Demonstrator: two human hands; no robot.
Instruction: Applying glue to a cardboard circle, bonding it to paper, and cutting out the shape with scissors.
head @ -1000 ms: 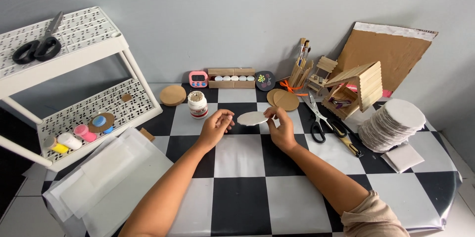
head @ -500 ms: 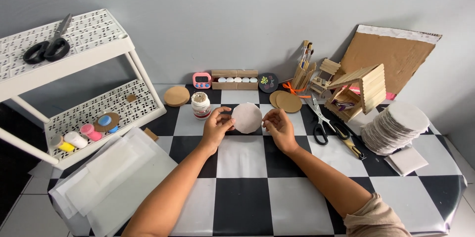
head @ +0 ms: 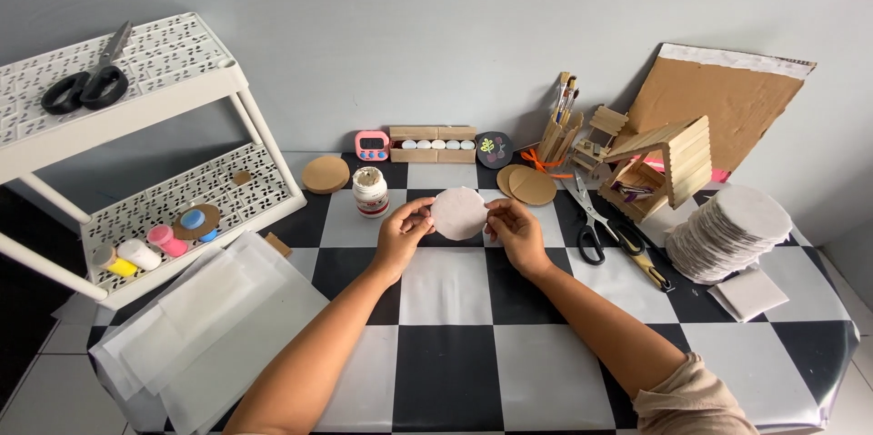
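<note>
A pale round disc point(head: 457, 213) is held up over the black-and-white checkered table point(head: 446, 362), its flat face turned toward me. My left hand point(head: 402, 233) pinches its left edge and my right hand point(head: 515, 228) pinches its right edge. A small white jar with a red band point(head: 369, 192) stands just left of my left hand. Two brown round discs point(head: 526, 185) lie just beyond my right hand.
A white shelf rack point(head: 136, 162) at left carries scissors point(head: 86, 85) on top and paint pots point(head: 145, 249) below. Translucent sheets point(head: 205, 326) lie front left. At right are black scissors point(head: 596, 226), a stick house point(head: 664, 167), cardboard point(head: 718, 103) and a stack of white discs point(head: 727, 230).
The disc was lying nearly flat between my fingers a second ago; both hands have tipped it upright so its face now points at me. The hands stayed in place.
</note>
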